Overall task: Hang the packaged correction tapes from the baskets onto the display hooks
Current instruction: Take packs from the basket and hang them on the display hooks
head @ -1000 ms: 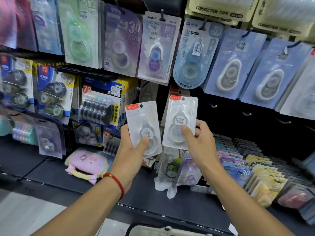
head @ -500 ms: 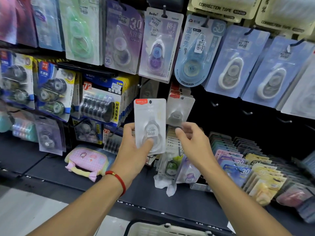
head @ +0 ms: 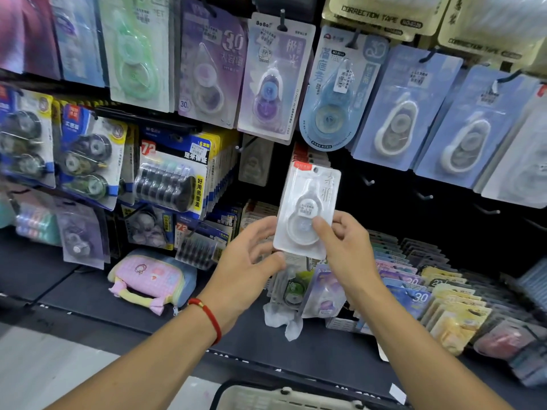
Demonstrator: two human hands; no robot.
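Packet of correction tape (head: pixel 306 210) held upright between both hands, hang-hole on top, probably so that it can slide straight onto a hook. Pinched at the lower part by right hand (head: pixel 344 247), thumb on the blister front, other fingers behind. Left hand (head: pixel 247 267) just beside the packet's lower left edge, fingers loosely spread, maybe steadying; real contact not clear. Above and right of the right hand, bare display hooks (head: pixel 368 182) on the dark panel, likely the target. Below the wrists, rim of a basket (head: pixel 284 395).
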